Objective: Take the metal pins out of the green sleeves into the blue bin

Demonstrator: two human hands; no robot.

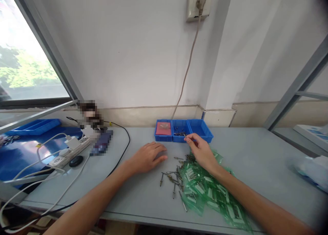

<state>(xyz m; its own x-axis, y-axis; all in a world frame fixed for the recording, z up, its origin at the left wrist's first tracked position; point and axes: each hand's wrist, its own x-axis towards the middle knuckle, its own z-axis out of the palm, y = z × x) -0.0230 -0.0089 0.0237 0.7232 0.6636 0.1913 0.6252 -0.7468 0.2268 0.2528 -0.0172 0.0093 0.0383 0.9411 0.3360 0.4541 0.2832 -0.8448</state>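
Observation:
My left hand [150,157] lies on the grey table, fingers stretched out and slightly curved, holding nothing. Thumb and forefinger of my right hand [201,151] are pinched at the front edge of the middle blue bin [180,138], on what looks like a small metal rivet. More small dark metal pieces [179,133] lie in that bin. Between my hands is a loose scatter of metal rivets [174,180]. Green plastic bags [210,190] with white labels and metal pieces inside lie under and beside my right forearm.
The left bin [164,138] holds a pink card and a small clear packet; the right bin [200,127] adjoins the middle one. At left are a power strip [69,153] with cables, a black mouse-like object [76,161] and a blue tray [38,126]. A wall stands behind.

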